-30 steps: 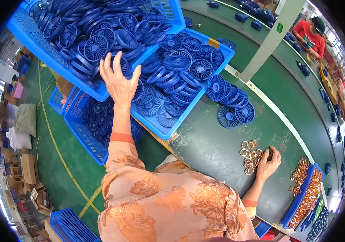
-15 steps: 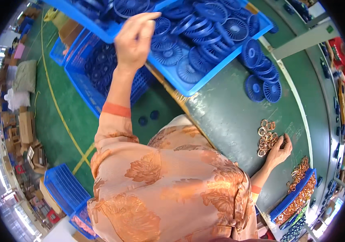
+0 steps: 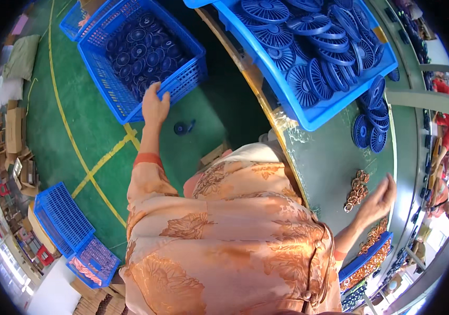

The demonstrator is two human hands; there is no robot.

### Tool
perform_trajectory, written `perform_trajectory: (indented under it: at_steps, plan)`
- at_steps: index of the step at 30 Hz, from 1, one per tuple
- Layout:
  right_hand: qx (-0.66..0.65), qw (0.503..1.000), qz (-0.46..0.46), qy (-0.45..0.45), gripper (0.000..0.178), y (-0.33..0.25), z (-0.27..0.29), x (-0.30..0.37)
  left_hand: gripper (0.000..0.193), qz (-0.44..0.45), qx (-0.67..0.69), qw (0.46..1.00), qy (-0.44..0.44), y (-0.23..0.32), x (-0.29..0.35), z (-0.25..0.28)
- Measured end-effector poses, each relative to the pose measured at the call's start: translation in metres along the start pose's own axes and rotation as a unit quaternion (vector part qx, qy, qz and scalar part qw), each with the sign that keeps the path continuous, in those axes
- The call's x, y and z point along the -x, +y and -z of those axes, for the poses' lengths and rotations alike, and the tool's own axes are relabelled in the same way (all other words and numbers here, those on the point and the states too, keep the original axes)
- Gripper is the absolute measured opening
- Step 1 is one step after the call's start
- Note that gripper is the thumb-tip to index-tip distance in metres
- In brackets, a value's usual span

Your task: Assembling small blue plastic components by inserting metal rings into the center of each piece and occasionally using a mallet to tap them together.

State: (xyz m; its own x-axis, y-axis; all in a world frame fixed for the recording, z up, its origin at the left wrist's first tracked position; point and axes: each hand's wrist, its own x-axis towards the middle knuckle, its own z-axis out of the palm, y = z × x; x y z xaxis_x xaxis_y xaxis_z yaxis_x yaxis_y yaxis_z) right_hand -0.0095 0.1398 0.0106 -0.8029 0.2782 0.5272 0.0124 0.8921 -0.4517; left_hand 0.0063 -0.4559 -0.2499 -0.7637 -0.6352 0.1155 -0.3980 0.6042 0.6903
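Observation:
My left hand point(image 3: 156, 106) is low on the left, over the near rim of a blue slatted crate point(image 3: 117, 107). Its thumb stands apart from the fingers and nothing shows between them; whether it touches the rim I cannot tell. Many dark blue round grilles point(image 3: 139, 51) fill that crate. Above the green tabletop on the right is my right hand point(image 3: 378, 203), fingers stretched out, no object visible in it. Beside it lies a small heap of copper-coloured rings point(image 3: 357, 190). More rings sit in a blue bin point(image 3: 367, 255) near my right forearm.
A blue tray point(image 3: 308, 119) heaped with blue grilles point(image 3: 321, 42) stands on the table, its corner near the wooden edge point(image 3: 266, 107). Several grilles point(image 3: 370, 127) lie beside it. Dark blue pieces point(image 3: 182, 128) are on the floor. Another blue crate point(image 3: 62, 216) stands left.
My left hand has come down from beside the tray to the floor crate. My right hand has lifted off the rings. The view has shifted, and a second tray edge at the top has mostly left it.

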Motion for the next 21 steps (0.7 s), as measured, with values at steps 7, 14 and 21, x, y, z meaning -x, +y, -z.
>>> perform_trajectory:
  at_steps: [7, 14, 21]
  plan:
    - [-0.102, 0.919, 0.264, -0.276, 0.024, -0.140, -0.108, 0.062, 0.093, 0.086, -0.288, 0.935, -0.190, -0.060, -0.027, -0.057]
    - [-0.116, 0.931, 0.203, -0.279, 0.023, -0.140, -0.115, 0.061, 0.096, 0.133, -0.259, 0.907, -0.305, -0.098, -0.051, -0.059]
    - [-0.116, 0.934, 0.190, -0.281, 0.023, -0.141, -0.117, 0.061, 0.095, 0.142, -0.274, 0.906, -0.288, -0.089, -0.052, -0.068]
